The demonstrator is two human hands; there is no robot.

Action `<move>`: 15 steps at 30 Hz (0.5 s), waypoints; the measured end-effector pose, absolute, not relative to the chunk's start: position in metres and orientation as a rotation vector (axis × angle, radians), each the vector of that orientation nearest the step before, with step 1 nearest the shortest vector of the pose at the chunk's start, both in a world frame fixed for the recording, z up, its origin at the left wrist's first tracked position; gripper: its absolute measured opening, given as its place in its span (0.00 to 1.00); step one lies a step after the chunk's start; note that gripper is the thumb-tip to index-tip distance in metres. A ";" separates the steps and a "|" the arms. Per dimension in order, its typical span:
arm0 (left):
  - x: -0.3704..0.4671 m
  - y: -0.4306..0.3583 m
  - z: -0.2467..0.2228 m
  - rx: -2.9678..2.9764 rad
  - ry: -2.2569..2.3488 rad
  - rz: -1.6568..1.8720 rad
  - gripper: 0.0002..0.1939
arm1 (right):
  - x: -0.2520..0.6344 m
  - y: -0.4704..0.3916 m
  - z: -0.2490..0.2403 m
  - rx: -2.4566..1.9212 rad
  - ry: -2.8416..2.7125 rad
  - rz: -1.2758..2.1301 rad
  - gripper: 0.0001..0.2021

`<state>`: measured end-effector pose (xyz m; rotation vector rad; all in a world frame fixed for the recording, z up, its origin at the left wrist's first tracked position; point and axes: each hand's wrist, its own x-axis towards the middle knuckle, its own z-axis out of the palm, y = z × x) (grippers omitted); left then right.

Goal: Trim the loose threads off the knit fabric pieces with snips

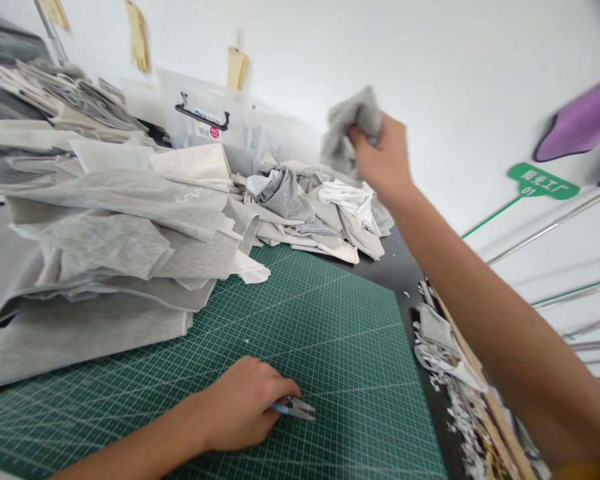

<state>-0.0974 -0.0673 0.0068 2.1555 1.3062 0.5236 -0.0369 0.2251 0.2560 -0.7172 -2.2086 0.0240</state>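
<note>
My left hand [247, 405] rests low over the green cutting mat [330, 320], closed round a small tool with blue handles, its metal jaws [300, 409] pointing right. Raised at the upper right, my right hand [384, 157] grips a crumpled grey cloth [347, 127], slightly blurred. Below that cloth, at the mat's far edge, lies a heap of grey, white and cream cloth pieces [325, 213]. Large grey fabric sheets [115, 247] are stacked on the mat's left side.
Clear plastic boxes [200, 100] stand behind the heap, against the wall. Yellow gloves [138, 40] hang above. Scraps and wooden strips [460, 360] lie along the right edge. A green sign [543, 181] and metal rails are at the right.
</note>
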 end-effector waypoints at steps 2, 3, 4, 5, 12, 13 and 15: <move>-0.098 -0.067 0.008 2.159 1.295 0.520 0.21 | -0.093 0.183 0.249 -0.659 -2.308 0.019 0.09; -0.098 -0.067 0.008 2.163 1.292 0.515 0.20 | -0.118 0.165 0.242 -0.637 -2.363 0.030 0.09; -0.099 -0.067 0.009 2.169 1.289 0.510 0.20 | -0.138 0.149 0.235 -0.604 -2.426 0.051 0.11; -0.099 -0.067 0.009 2.175 1.289 0.507 0.19 | -0.153 0.137 0.228 -0.572 -2.543 0.105 0.14; -0.100 -0.069 0.008 2.189 1.272 0.504 0.19 | -0.131 0.187 0.218 -0.062 -2.977 0.683 0.45; -0.100 -0.069 0.007 2.189 1.273 0.499 0.20 | -0.116 0.207 0.216 -0.147 -2.870 0.686 0.43; -0.099 -0.070 0.006 2.188 1.273 0.489 0.20 | -0.087 0.242 0.207 -0.463 -2.699 0.571 0.35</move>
